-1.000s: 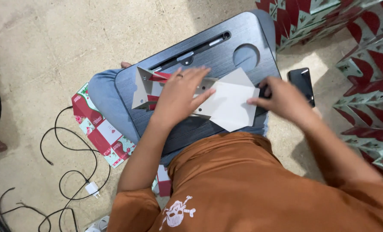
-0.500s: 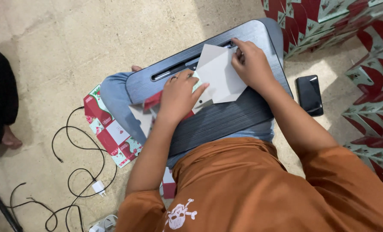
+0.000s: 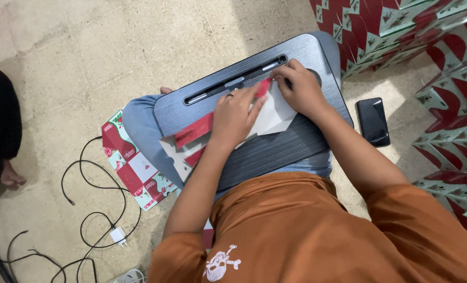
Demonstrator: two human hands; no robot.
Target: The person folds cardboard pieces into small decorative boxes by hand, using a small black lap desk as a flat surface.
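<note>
Paper (image 3: 275,112), white one side and red the other, lying half-folded on grey lap table (image 3: 275,152). Looks light, thin, floppy, easy to crease or tear. Left hand (image 3: 234,112) pressing flat on it, right hand (image 3: 299,89) pinching the far corner. Best held by edges and corners.

Floor (image 3: 139,36) is seen as beige mottled tile, brighter toward the top. Black cables (image 3: 95,209) and a white charger plug (image 3: 117,236) are laid on it lower left. A flattened red and green printed carton (image 3: 134,167) is placed beside them. A black phone (image 3: 373,121) is left on the floor at right, next to stacked red and green patterned cartons (image 3: 443,78)
</note>
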